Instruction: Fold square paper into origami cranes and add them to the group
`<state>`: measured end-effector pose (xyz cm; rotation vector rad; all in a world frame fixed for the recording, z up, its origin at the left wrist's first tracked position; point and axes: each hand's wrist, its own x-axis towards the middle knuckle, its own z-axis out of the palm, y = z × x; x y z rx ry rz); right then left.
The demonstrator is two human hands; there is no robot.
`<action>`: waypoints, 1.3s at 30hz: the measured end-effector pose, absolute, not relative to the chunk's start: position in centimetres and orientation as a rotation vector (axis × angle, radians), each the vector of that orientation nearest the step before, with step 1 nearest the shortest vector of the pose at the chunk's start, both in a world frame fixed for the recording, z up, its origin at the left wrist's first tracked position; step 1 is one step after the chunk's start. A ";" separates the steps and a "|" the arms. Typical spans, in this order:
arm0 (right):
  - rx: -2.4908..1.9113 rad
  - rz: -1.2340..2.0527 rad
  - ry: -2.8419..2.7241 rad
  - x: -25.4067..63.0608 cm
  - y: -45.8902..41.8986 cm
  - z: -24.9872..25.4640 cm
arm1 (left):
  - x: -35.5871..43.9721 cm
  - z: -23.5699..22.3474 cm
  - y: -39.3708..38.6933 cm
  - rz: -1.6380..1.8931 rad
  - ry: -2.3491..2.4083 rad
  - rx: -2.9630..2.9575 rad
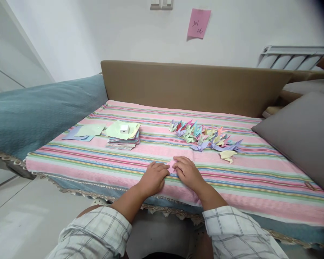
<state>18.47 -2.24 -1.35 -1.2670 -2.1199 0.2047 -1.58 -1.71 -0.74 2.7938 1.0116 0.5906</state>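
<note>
A small folded piece of pink origami paper (pixel 172 166) lies on the striped cloth, partly covered by my fingers. My left hand (pixel 155 178) grips its left side, fingers bent and pressed onto it. From the other side, my right hand (pixel 188 173) holds the right edge, with the index finger reaching over the top. Beyond my right hand sit several folded paper cranes (pixel 201 135) in many colours. A pale yellow crane (pixel 228 155) lies closest to that hand, a little apart from the cluster.
To the left, a stack of coloured paper sheets (pixel 122 142) carries a small white box (pixel 124 129). Loose sheets (pixel 83 132) lie beside it. The striped cloth (pixel 78 163) covers a sofa seat, bounded by a teal armrest (pixel 48 102), a brown backrest (pixel 189 86) and a grey cushion (pixel 305 133).
</note>
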 end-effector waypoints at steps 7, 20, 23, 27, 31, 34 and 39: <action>-1.329 0.200 -2.227 17.6 -2.9 -1.2 | -2.1 -0.1 -0.6 0.506 1.065 2.793; -1.282 0.238 -2.193 17.4 -2.1 -1.9 | -2.1 -0.8 0.2 0.654 1.057 2.736; -1.265 0.265 -2.178 17.5 -2.0 -2.0 | -1.9 -1.0 0.4 0.700 1.049 2.761; -1.268 0.320 -2.161 17.7 -1.8 -2.1 | -1.8 -1.1 0.6 0.722 1.057 2.754; -1.309 0.404 -2.126 17.6 -1.6 -2.1 | -1.8 -1.0 0.6 0.742 1.054 2.715; -1.348 0.464 -2.084 17.3 -1.5 -1.9 | -1.7 -0.9 0.6 0.764 1.057 2.677; -1.394 0.490 -2.051 16.9 -1.4 -1.4 | -1.4 -0.9 0.5 0.783 1.108 2.611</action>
